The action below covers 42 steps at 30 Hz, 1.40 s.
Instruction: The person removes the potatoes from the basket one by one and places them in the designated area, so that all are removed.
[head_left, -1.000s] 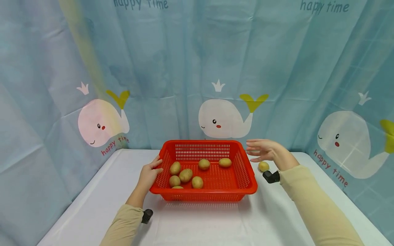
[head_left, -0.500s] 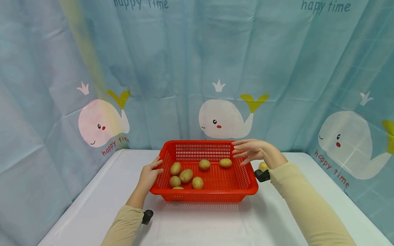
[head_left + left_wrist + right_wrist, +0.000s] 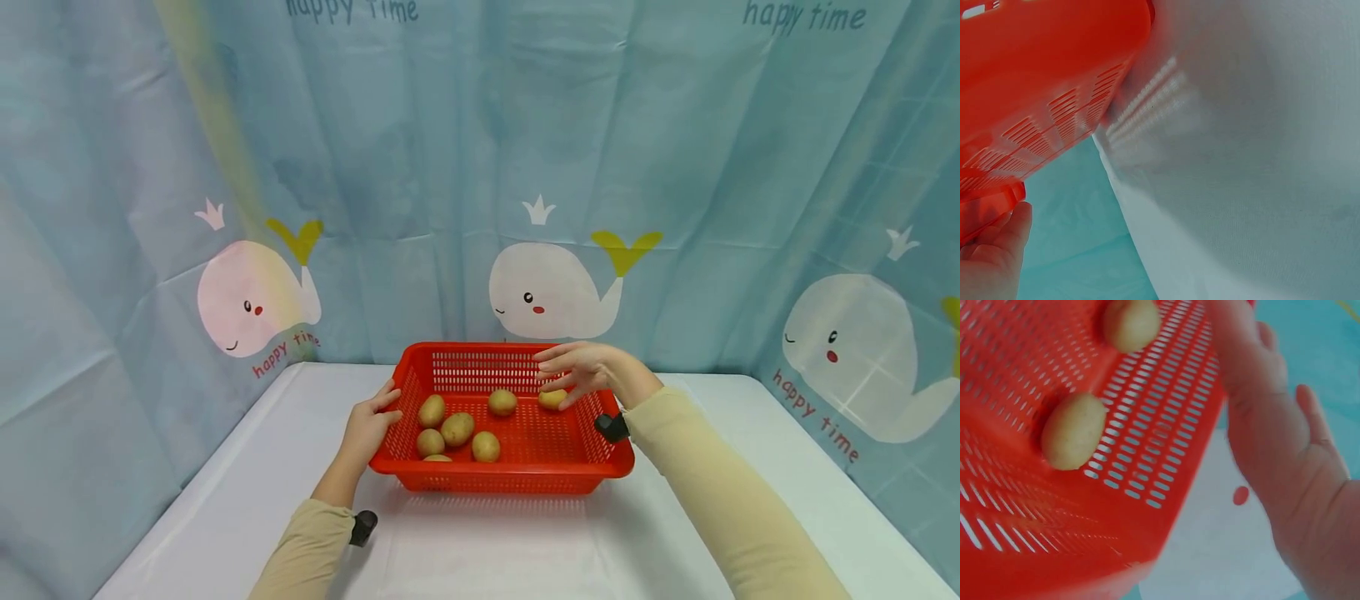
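Observation:
A red plastic basket (image 3: 495, 468) with slotted walls stands on the white-covered table and holds several potatoes (image 3: 457, 429), most of them towards its left side. My left hand (image 3: 367, 429) grips the basket's left rim; in the left wrist view, this hand (image 3: 997, 253) shows at the rim's corner. Over the right part of the basket hovers my right hand (image 3: 585, 368), fingers spread and holding nothing, partly overlapping the rightmost potato (image 3: 551, 400). Two potatoes, the nearer one (image 3: 1074, 431) lower down, lie below this hand (image 3: 1279, 431) in the right wrist view.
The white tabletop (image 3: 480, 550) extends in front of the basket and to both sides. A blue curtain (image 3: 450, 167) printed with white whales hangs close behind the basket and along the sides. Black wrist cameras (image 3: 612, 427) sit on both sleeves.
My right hand has moved left, from beside the basket's right rim to over its inside. The right arm now hides the loose potato on the table. My left hand stays at the rim.

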Each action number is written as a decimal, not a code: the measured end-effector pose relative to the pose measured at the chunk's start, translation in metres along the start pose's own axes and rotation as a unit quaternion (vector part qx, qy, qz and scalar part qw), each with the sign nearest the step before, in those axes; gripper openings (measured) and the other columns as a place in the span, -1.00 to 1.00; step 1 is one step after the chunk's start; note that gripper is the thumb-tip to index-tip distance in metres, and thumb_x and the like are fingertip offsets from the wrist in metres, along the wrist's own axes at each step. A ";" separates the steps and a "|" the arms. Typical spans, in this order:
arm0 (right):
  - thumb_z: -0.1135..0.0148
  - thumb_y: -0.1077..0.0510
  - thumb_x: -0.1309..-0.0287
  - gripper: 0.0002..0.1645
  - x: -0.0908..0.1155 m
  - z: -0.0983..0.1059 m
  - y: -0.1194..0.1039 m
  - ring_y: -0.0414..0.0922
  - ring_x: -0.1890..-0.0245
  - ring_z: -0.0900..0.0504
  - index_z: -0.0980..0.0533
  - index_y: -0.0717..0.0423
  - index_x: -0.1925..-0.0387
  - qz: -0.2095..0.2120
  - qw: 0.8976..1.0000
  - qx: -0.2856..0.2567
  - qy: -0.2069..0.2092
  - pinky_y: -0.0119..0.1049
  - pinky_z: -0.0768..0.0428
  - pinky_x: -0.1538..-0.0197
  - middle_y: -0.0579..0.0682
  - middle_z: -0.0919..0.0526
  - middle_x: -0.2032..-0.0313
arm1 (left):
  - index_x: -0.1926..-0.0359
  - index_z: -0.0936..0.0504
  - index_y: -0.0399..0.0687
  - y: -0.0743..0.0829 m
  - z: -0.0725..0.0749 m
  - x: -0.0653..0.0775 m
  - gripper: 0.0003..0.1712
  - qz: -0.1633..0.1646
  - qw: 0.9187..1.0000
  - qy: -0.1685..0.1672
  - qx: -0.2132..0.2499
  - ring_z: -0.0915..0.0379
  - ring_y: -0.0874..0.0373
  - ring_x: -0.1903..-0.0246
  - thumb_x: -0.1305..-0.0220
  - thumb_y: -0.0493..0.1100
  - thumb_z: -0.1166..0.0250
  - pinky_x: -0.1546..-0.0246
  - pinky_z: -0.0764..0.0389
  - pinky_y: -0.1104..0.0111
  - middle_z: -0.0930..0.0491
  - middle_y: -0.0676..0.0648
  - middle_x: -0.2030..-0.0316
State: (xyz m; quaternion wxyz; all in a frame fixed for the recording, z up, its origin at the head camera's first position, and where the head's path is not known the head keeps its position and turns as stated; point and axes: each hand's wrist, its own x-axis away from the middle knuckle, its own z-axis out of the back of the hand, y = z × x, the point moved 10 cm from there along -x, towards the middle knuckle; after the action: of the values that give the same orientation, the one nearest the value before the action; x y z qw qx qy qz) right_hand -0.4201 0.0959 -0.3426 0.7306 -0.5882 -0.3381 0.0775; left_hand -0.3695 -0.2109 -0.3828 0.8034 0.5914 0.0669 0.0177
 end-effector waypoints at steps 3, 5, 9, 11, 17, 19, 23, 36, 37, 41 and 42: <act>-0.06 0.18 -0.37 -0.29 -0.007 -0.004 0.001 0.22 -0.30 -0.32 -0.09 0.23 -0.46 -0.004 1.000 0.013 -0.002 0.11 -0.58 0.00 0.32 -0.21 -0.37 | -0.32 -0.32 -0.43 0.000 0.000 0.000 -0.44 0.002 1.000 -0.003 0.001 0.08 -0.13 -0.44 -0.29 -0.44 -0.06 -0.37 -0.09 0.02 -0.16 -0.18 -0.41; -0.07 0.18 -0.36 -0.28 -0.012 -0.009 0.001 0.23 -0.30 -0.33 -0.09 0.23 -0.46 -0.004 1.000 0.023 -0.013 0.06 -0.63 0.07 0.31 -0.25 -0.34 | -0.32 -0.32 -0.43 0.000 -0.001 0.000 -0.44 0.002 1.000 -0.004 0.001 0.09 -0.14 -0.44 -0.28 -0.44 -0.05 -0.37 -0.08 0.01 -0.16 -0.19 -0.41; -0.07 0.20 -0.36 -0.29 -0.023 -0.019 0.002 0.25 -0.29 -0.35 -0.12 0.22 -0.46 0.000 0.998 0.040 -0.037 0.06 -0.64 0.10 0.30 -0.32 -0.32 | -0.33 -0.31 -0.44 0.000 -0.001 0.001 -0.44 0.003 1.000 -0.004 0.006 0.09 -0.14 -0.44 -0.29 -0.44 -0.05 -0.37 -0.09 0.02 -0.16 -0.19 -0.42; -0.08 0.21 -0.36 -0.29 -0.029 -0.023 0.004 0.24 -0.28 -0.36 -0.12 0.22 -0.46 0.000 0.998 0.046 -0.043 0.12 -0.60 0.03 0.30 -0.32 -0.32 | -0.33 -0.31 -0.43 -0.001 -0.001 0.000 -0.44 0.004 1.000 -0.004 0.008 0.09 -0.13 -0.44 -0.30 -0.44 -0.05 -0.37 -0.10 0.03 -0.16 -0.18 -0.42; -0.15 0.19 -0.32 -0.28 -0.042 -0.029 0.011 0.22 -0.25 -0.41 -0.17 0.23 -0.43 -0.022 0.998 0.057 -0.031 0.19 -0.49 -0.08 0.26 -0.37 -0.30 | -0.33 -0.32 -0.43 -0.001 -0.001 -0.001 -0.44 0.004 1.000 -0.004 0.007 0.09 -0.13 -0.44 -0.29 -0.44 -0.05 -0.36 -0.10 0.02 -0.16 -0.18 -0.42; -0.16 0.19 -0.31 -0.30 -0.045 -0.031 0.014 0.20 -0.23 -0.44 -0.20 0.23 -0.42 -0.028 0.998 0.058 -0.025 0.20 -0.49 -0.09 0.26 -0.42 -0.26 | -0.32 -0.32 -0.42 0.000 -0.001 -0.001 -0.44 0.004 1.000 -0.004 0.006 0.08 -0.13 -0.44 -0.29 -0.44 -0.05 -0.36 -0.11 0.02 -0.16 -0.17 -0.42; -0.16 0.21 -0.30 -0.35 -0.053 -0.037 0.020 0.17 -0.16 -0.52 -0.27 0.21 -0.38 -0.027 0.997 0.063 -0.026 0.21 -0.50 -0.07 0.24 -0.48 -0.21 | -0.31 -0.35 -0.44 0.002 -0.001 0.000 -0.45 0.000 1.000 -0.002 0.004 0.07 -0.13 -0.44 -0.27 -0.45 -0.06 -0.37 -0.09 0.03 -0.18 -0.18 -0.41; -0.27 0.17 -0.21 -0.36 -0.078 -0.059 0.045 0.09 -0.04 -0.59 -0.37 0.20 -0.32 -0.046 0.988 0.133 -0.056 0.07 -0.64 0.10 0.18 -0.55 -0.13 | -0.28 -0.38 -0.45 0.003 -0.001 0.001 -0.46 -0.001 1.000 0.001 -0.005 0.06 -0.12 -0.43 -0.26 -0.44 -0.08 -0.38 -0.05 0.04 -0.19 -0.16 -0.41; -0.28 0.16 -0.20 -0.37 -0.079 -0.060 0.047 0.06 -0.01 -0.60 -0.40 0.19 -0.30 -0.049 0.987 0.144 -0.056 0.05 -0.65 0.11 0.15 -0.58 -0.09 | -0.28 -0.38 -0.45 0.003 -0.001 0.001 -0.47 -0.002 1.000 0.001 -0.004 0.06 -0.12 -0.43 -0.27 -0.44 -0.08 -0.38 -0.05 0.03 -0.18 -0.17 -0.41; -0.31 0.13 -0.18 -0.40 -0.082 -0.068 0.053 0.03 -0.01 -0.60 -0.44 0.14 -0.25 -0.069 0.980 0.175 -0.064 0.04 -0.65 0.11 0.08 -0.59 -0.03 | -0.27 -0.38 -0.46 0.005 0.000 0.003 -0.48 -0.004 1.000 0.005 0.000 0.05 -0.12 -0.43 -0.27 -0.45 -0.08 -0.38 -0.05 0.04 -0.20 -0.18 -0.40; -0.32 0.12 -0.17 -0.41 -0.082 -0.069 0.056 0.04 -0.02 -0.59 -0.45 0.13 -0.24 -0.077 0.979 0.179 -0.065 0.04 -0.64 0.11 0.08 -0.58 -0.02 | -0.27 -0.38 -0.46 0.006 0.000 0.004 -0.48 -0.005 1.000 0.006 0.000 0.05 -0.13 -0.43 -0.27 -0.45 -0.08 -0.38 -0.05 0.04 -0.20 -0.19 -0.40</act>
State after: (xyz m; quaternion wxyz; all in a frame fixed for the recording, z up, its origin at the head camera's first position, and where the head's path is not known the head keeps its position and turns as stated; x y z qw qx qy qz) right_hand -0.4262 0.0144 -0.4319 0.8043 -0.4133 -0.4103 0.1183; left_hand -0.3649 -0.2091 -0.3778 0.8031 0.5908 0.0748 0.0177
